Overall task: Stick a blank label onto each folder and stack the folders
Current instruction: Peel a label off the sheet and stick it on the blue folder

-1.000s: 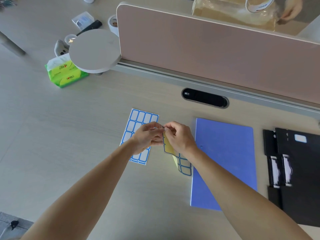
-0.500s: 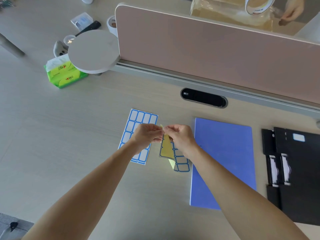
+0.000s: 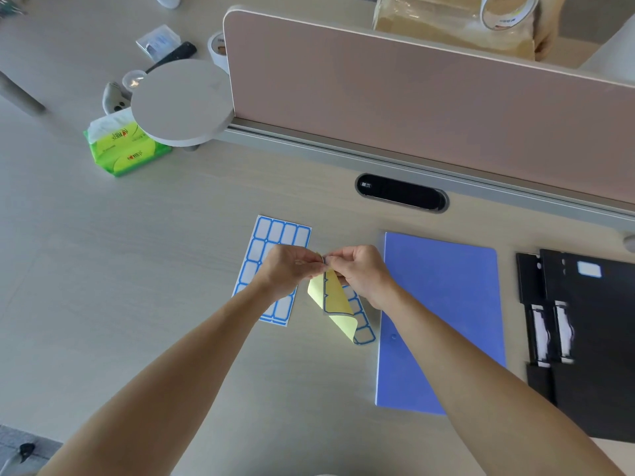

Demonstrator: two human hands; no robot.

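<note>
A sheet of blue-bordered blank labels lies flat on the desk, partly under my left hand. My left hand and my right hand meet above the desk and both pinch the top corner of a second label sheet. That sheet curls over, showing its yellow backing, and its lower end with several labels touches the desk. A blue folder lies closed to the right of my hands. Further right lie black folders, the top one bearing a white label.
A pink divider panel runs along the desk's far side, with a black cable slot below it. A round white stand and a green tissue pack sit at the far left. Another person's hand holds tape behind the divider.
The second label sheet has been peeled and bent further, so more yellow backing shows and it hangs lower. Both hands stay pinched together at its top corner.
</note>
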